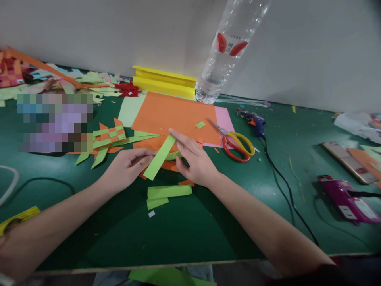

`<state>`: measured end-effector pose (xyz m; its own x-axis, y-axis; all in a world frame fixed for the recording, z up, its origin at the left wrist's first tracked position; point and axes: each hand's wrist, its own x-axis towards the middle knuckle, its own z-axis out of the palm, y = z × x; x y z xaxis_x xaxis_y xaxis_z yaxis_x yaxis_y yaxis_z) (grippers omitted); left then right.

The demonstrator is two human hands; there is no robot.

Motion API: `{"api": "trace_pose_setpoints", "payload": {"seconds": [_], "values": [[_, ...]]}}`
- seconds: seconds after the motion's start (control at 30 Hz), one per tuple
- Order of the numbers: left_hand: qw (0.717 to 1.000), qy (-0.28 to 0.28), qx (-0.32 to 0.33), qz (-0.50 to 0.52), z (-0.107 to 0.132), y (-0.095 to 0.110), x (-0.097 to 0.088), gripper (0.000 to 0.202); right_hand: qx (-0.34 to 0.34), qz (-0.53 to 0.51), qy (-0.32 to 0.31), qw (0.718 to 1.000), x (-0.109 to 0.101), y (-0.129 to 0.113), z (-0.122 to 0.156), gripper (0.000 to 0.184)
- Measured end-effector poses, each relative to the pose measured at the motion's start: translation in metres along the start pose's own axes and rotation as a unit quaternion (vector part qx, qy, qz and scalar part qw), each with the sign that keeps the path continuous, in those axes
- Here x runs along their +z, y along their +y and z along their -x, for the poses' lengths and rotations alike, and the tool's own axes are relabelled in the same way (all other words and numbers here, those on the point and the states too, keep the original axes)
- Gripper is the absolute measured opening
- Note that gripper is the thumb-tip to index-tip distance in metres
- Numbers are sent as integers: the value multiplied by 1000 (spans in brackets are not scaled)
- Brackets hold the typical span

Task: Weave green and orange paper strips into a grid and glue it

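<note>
A green paper strip (160,157) runs slantwise between my two hands over the green table (190,230). My left hand (128,167) pinches its lower part with curled fingers. My right hand (193,159) holds its upper end, index finger stretched along the top and thumb underneath. Orange paper scraps (169,166) lie under the hands. Two more green strips (168,192) lie just in front of them. A woven orange-and-green paper piece (110,136) sits to the left.
An orange sheet (175,113) lies behind, over pink paper, with red-and-yellow scissors (236,145) to its right. A clear bottle (226,51), yellow folded card (165,81), glue gun (253,120) with black cord, a purple device (347,198) and paper scraps (59,81) surround the spot.
</note>
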<state>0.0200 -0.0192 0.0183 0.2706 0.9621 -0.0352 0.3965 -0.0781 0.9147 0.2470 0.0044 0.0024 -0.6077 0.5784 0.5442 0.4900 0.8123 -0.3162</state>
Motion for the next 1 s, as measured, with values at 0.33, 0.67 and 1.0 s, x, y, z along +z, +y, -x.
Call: {"api": "trace_pose_setpoints", "payload": {"seconds": [0.33, 0.67, 1.0], "values": [[998, 10, 34, -42, 2, -1, 0, 29, -4, 25, 7, 1000, 1, 1, 0, 56], [977, 107, 75, -169, 0, 0, -1, 22, 34, -65, 86, 994, -2, -2, 0, 22], [893, 103, 270, -345, 0, -13, 1, 30, 67, -36, 32, 997, 1, 2, -1, 48]]}}
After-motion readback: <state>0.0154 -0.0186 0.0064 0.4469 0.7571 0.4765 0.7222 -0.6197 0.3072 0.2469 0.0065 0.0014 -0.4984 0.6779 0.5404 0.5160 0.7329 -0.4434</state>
